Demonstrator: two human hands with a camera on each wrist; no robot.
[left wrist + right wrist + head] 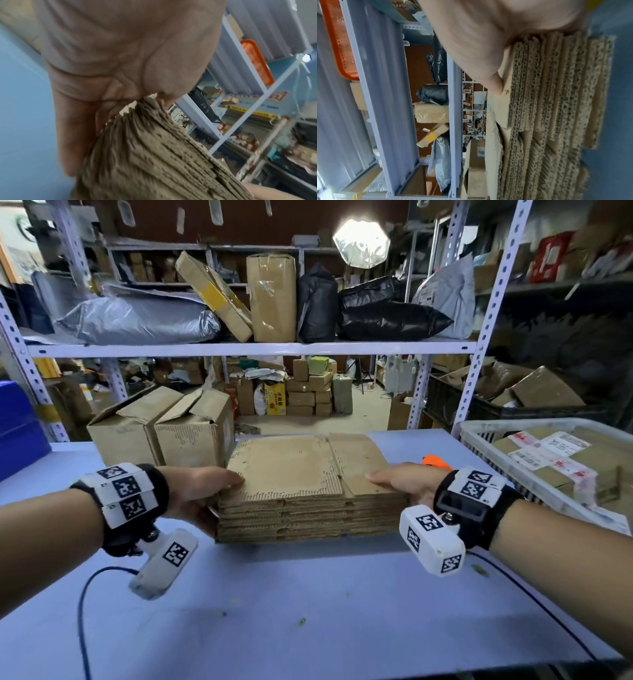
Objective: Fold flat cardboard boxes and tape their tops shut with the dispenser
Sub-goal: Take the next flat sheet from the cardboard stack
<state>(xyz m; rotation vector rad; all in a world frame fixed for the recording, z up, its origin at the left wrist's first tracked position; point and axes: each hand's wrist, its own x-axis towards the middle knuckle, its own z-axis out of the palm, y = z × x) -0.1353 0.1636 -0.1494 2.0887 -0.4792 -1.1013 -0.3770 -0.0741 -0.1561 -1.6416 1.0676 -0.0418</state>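
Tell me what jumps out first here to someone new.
The stack of flat boxes at the centre of the blue table, gripped at its ends by the left hand and right hand, thumbs on top. Just behind the left hand stand two folded boxes with flaps still open. At the right edge, a white basket of taped parcels, and an orange thing peeks out behind the right hand.

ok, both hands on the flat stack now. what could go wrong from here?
1. The stack of flat boxes is many loose, uneven sheets; the left hand and right hand grip only its ends, so middle sheets could slide out.
2. Pushed back, it may hit the two folded boxes right behind.
3. The orange tool sits by the right wrist, easily knocked.
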